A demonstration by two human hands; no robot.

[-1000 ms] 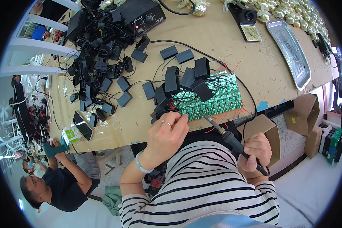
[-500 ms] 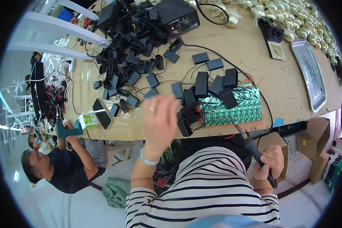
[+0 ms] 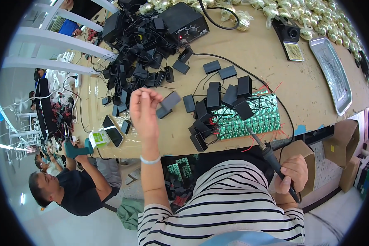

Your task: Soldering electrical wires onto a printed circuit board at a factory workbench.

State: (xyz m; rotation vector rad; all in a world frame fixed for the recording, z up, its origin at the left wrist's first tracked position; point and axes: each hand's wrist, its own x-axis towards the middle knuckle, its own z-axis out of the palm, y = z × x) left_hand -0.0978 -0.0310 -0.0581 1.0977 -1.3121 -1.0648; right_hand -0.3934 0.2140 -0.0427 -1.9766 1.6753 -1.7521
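Observation:
My left hand (image 3: 144, 108) is over the table with its fingers curled together. A small black plastic box (image 3: 171, 100), slightly blurred, sits right at its fingertips and looks lifted; whether I grip the box or its wire is hidden. Under it lies another black box (image 3: 164, 112). My right hand (image 3: 292, 175) is wrapped round the handle of a soldering iron (image 3: 271, 157). The iron's tip points at the near edge of a green circuit board panel (image 3: 233, 128). Several black boxes (image 3: 213, 95) with wires rest on and beside the panel's left part.
A heap of wired black boxes (image 3: 141, 61) spreads at the back left, beside a soldering station (image 3: 186, 22). An iron stand (image 3: 289, 35), a metal tray (image 3: 330, 74) and bagged gold balls (image 3: 315, 20) lie right. Left are a phone (image 3: 112, 131) and a co-worker (image 3: 71, 184) holding a green power tool (image 3: 78, 148).
My left hand has moved left and its fingers have curled in. One black box has shifted to its fingertips. The right hand and the soldering iron stay nearly in place.

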